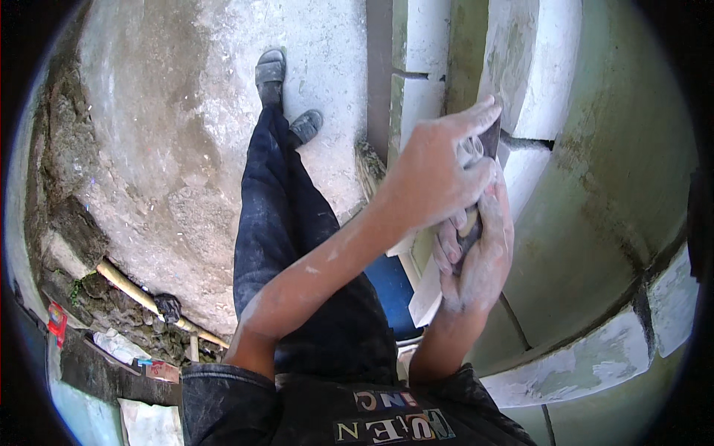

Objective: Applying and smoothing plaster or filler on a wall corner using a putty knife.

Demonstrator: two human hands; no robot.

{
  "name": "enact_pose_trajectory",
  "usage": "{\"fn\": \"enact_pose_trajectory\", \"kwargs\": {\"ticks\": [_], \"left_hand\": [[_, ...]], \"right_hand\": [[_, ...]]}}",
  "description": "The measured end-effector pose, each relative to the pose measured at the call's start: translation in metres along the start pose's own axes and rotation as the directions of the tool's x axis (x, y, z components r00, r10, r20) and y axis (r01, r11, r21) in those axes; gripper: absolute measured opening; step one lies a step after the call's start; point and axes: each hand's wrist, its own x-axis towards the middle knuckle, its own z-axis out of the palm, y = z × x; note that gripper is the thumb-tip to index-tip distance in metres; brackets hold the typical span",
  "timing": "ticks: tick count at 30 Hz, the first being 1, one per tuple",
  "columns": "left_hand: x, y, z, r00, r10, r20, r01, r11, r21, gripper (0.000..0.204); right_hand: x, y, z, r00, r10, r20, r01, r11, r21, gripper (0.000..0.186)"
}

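My left hand point(439, 167) reaches across from the lower left, coated in white dust. Its fingers are bent round the upper end of a dark flat-bladed tool point(491, 139), and one finger stretches along its edge. Lower down, my right hand point(491, 241), just as dusty, is closed round the same tool, where a small yellowish part shows between the fingers. The hands overlap and hide most of the tool, so its exact kind is unclear. Both are close to a white-coated ledge point(554, 59) on the right.
Pale green wall panels point(617, 149) with dark joints curve along the right. Beside my dark-trousered legs stands something blue point(394, 290). Rough, stained concrete floor point(171, 111) spreads to the left. A yellowish pole point(126, 286) lies among rubble and litter at the lower left.
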Motion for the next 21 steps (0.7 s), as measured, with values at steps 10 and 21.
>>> {"fn": "enact_pose_trajectory", "kwargs": {"ticks": [10,21], "left_hand": [[0.001,-0.018,0.002,0.969,0.242,-0.058,-0.231,0.962,0.149,0.056],[0.01,-0.016,0.003,0.973,0.213,-0.094,-0.202,0.973,0.115,0.059]], "right_hand": [[0.004,0.006,0.001,0.999,-0.005,-0.045,0.001,0.996,-0.093,0.033],[0.019,0.011,0.002,0.992,-0.124,0.018,0.126,0.982,-0.139,0.039]]}}
